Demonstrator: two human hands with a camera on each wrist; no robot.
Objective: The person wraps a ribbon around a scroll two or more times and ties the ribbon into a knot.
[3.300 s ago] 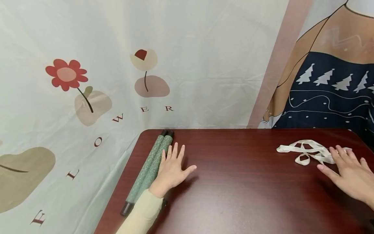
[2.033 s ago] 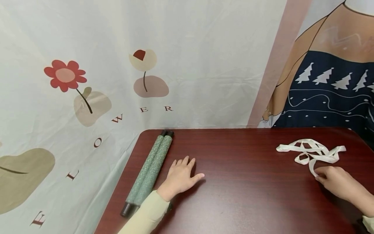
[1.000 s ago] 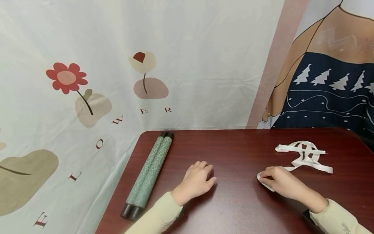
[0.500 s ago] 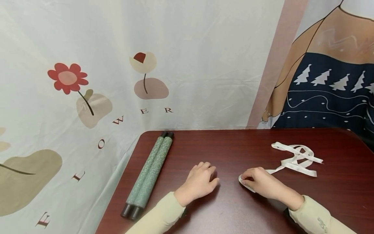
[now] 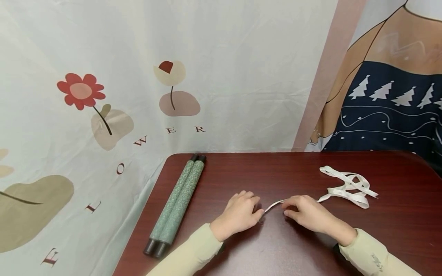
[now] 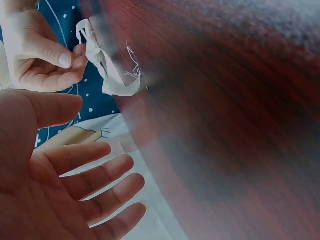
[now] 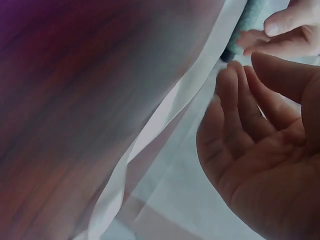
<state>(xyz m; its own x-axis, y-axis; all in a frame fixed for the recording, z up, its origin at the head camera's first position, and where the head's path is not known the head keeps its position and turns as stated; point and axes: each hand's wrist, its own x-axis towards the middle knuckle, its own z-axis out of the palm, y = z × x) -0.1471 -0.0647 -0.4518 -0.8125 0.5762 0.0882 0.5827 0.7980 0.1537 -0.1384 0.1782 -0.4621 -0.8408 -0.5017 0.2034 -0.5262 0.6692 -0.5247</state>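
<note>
A narrow white ribbon lies in a loose heap at the right of the table. From the heap one strand runs past my right hand to the thumb tip of my left hand. In the left wrist view my left hand has its fingers spread and nothing between them, while the ribbon hangs beyond the other hand. My right hand has gently bent fingers, its thumb apart from them, and the ribbon passes alongside rather than through its grasp.
Two green speckled rods with black ends lie side by side along the left of the dark red table. Behind the table hangs a pale curtain printed with flowers, letters and a large figure.
My right hand pinched the ribbon, drew it leftward from the heap, then let it go. The heap shifted left. My left hand moved from the rods toward the middle, up to the ribbon's end.
</note>
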